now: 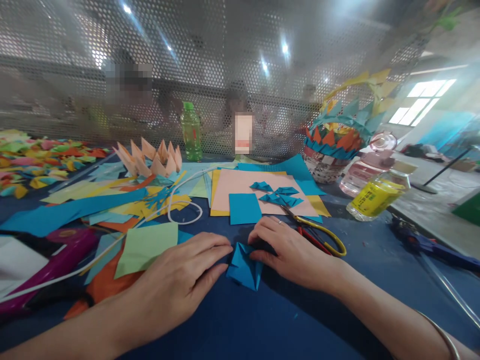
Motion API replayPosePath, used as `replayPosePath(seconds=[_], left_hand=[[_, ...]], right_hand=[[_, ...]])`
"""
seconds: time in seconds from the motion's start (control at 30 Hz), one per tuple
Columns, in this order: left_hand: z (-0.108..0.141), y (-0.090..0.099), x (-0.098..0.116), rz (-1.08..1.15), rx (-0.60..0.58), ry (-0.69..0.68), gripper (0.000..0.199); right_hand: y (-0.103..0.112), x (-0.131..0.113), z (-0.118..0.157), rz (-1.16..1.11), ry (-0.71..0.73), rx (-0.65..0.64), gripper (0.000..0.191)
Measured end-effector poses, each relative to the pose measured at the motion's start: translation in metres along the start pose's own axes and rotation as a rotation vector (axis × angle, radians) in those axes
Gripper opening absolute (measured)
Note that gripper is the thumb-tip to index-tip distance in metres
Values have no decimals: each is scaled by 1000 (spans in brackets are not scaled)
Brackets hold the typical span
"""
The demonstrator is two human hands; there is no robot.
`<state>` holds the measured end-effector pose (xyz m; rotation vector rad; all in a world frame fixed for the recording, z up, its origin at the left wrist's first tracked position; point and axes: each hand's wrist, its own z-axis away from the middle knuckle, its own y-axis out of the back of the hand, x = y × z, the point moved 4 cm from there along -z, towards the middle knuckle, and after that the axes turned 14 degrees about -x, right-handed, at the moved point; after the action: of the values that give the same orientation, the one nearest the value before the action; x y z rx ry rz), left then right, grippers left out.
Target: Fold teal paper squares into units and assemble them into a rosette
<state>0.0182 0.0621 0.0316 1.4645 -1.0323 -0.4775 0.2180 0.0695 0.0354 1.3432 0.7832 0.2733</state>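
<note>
From the head camera, a small, creased piece of bright blue folded paper [243, 272] lies on the dark blue tabletop [300, 325], in the gap between the two hands. The left hand [183, 275] is palm down and partly open, its fingers together and slightly bent, the thumb apart from them; its fingertips are at the left edge of the folded paper, and no hold on it shows. The right hand [283, 250] is more curled, its thumb tip over the upper right part of the folded paper and its fingers bent behind; whether it pinches the paper, I cannot tell.

Just beyond the hands lies a flat, bright blue paper square [245, 209], partly over a pale pink paper sheet [225, 182]. Small folded blue paper pieces [287, 191] rest on that sheet, to the right of the square. Scissors with yellow and red handles [300, 220] lie behind the right hand. A light green paper square [150, 245] lies beside the left hand, over orange paper [108, 280].
</note>
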Motion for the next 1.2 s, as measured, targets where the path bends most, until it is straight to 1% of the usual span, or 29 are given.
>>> replayPosePath(seconds=[0.13,0.23,0.37,0.5,0.53,0.63,0.67,0.7,0.77,0.8,0.83,0.9,0.93,1.0,1.07,1.13,1.2], left_hand=[[0,-2,-2,-13,-4,23,26],[0,-2,-1,-11,-26,24,25],[-1,0,0,31,-23,53,29],[-1,2,-3,88,-13,120,37],[-1,2,-3,95,-15,125,34],[-2,2,-1,82,-23,107,10],[-2,2,0,76,-20,93,9],[-2,3,1,74,-11,78,10],[-2,4,2,84,37,25,7],[-1,6,3,85,74,-10,8],[-1,7,3,80,111,-42,10],[0,10,3,45,173,-89,13],[1,10,3,21,186,-103,15],[1,10,4,-13,178,-122,17],[1,8,5,-19,135,-133,18],[1,3,5,-7,69,-128,18],[1,-1,4,3,3,-114,21]], right_hand=[[-1,-1,-1,-49,18,-15,9],[0,-5,-2,-105,25,0,11],[0,-10,0,-257,43,102,10],[1,-16,3,-411,129,221,10],[1,-17,4,-432,146,243,11],[0,-18,5,-465,171,285,11],[-1,-17,5,-473,168,288,12],[-2,-16,5,-478,165,286,19],[-3,-15,5,-469,170,277,38],[-2,-16,5,-446,185,277,44],[-2,-16,5,-412,208,282,45],[-1,-18,6,-325,266,296,36],[0,-19,6,-286,291,304,32],[0,-21,6,-228,325,304,29],[-1,-22,5,-185,334,281,29],[-2,-24,3,-139,330,236,30],[-3,-27,2,-88,315,160,30]])
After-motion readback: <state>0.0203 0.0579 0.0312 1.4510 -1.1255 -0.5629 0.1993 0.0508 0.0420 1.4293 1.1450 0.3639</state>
